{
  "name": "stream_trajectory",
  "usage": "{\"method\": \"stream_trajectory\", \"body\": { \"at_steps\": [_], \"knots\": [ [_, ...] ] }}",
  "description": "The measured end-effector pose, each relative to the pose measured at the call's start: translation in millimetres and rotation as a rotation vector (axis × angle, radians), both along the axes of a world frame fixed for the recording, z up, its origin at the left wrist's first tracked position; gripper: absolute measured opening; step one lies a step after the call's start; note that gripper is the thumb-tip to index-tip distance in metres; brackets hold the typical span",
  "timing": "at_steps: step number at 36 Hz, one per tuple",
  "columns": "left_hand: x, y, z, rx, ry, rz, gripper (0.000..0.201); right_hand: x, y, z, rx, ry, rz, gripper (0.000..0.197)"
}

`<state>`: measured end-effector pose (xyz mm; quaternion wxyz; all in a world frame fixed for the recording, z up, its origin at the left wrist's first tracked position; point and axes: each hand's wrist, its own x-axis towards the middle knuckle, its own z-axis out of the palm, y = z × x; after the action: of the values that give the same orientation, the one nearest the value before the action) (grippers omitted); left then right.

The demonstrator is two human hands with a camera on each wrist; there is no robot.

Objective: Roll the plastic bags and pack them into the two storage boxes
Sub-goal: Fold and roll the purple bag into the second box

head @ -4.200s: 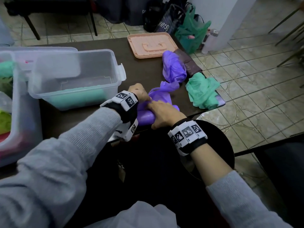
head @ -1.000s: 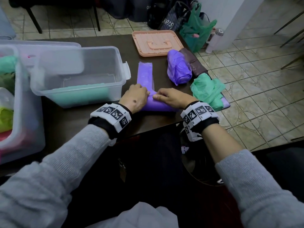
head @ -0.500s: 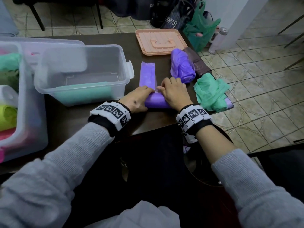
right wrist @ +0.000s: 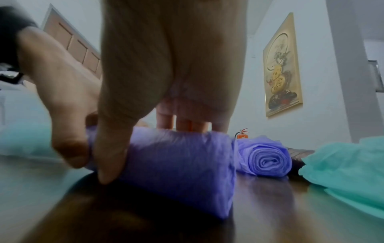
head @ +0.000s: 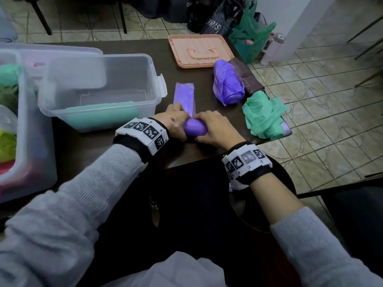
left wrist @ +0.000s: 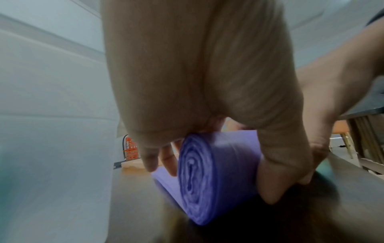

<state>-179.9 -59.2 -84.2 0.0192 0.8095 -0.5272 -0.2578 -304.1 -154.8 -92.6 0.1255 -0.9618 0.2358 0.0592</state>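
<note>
Purple bag lies half rolled on the counter beside the clear box, its flat tail pointing away. Left hand and right hand curl their fingers round the roll.

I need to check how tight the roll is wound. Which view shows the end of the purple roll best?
Left wrist: the purple roll faces it end-on, spiral layers clear. The right wrist view shows only its side under the fingers. The head view shows its top between left hand and right hand.
</note>
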Motion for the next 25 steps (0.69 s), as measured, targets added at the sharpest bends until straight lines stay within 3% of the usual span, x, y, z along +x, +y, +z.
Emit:
{"method": "stream_trajectory", "body": {
  "at_steps": [4,9,12,16,19,22,25],
  "knots": [
    [-5,6,-1,-0.036,-0.074,-0.036,0.072,0,-3,11,0.22,0.019,-0.009,0.051],
    [-5,11,6,-0.074,0.004,0.021,0.057,0,-6,19,0.35,0.141,-0.016,0.029],
    [0,13,11,-0.051,0.05,0.032,0.056,0,-9,20,0.422,0.176,-0.012,0.038],
    [5,12,13,-0.088,0.077,0.043,0.054,-2,-12,15,0.479,0.096,-0.089,0.051],
    [8,12,12,-0.11,0.103,0.081,0.055,-3,-12,7,0.423,-0.01,-0.125,0.051],
    [10,11,8,-0.131,0.168,0.196,0.057,-4,-9,8,0.242,-0.129,-0.1,0.051],
    [12,9,2,-0.133,0.196,0.254,0.052,0,0,10,0.054,-0.165,-0.017,0.035]
  ]
}}
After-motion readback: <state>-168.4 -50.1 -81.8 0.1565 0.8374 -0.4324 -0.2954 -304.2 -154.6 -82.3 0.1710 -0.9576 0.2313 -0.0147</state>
